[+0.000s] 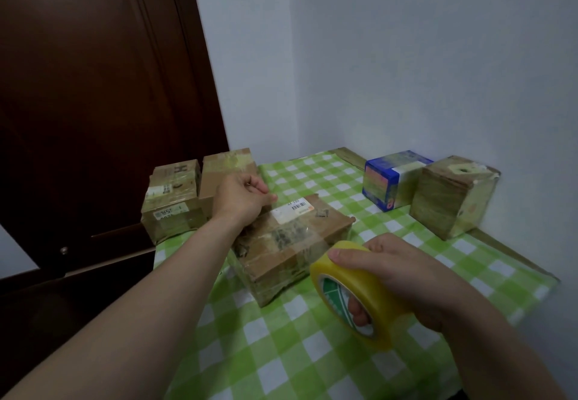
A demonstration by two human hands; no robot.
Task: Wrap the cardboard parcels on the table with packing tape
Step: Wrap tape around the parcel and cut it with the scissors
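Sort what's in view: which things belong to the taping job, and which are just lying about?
Job: yellowish packing-tape roll in right hand; white-labelled brown cardboard parcel at left hand; H-marked brown parcel; plain brown box beside it; blue printed carton; cube-shaped brown parcel.
Not part: green-and-white checked tablecloth; dark wooden door.

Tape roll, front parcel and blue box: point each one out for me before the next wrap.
tape roll [370, 288], head view, on its yellow outer band.
front parcel [294, 238], head view, on its taped top face.
blue box [380, 185], head view, on its near printed side.
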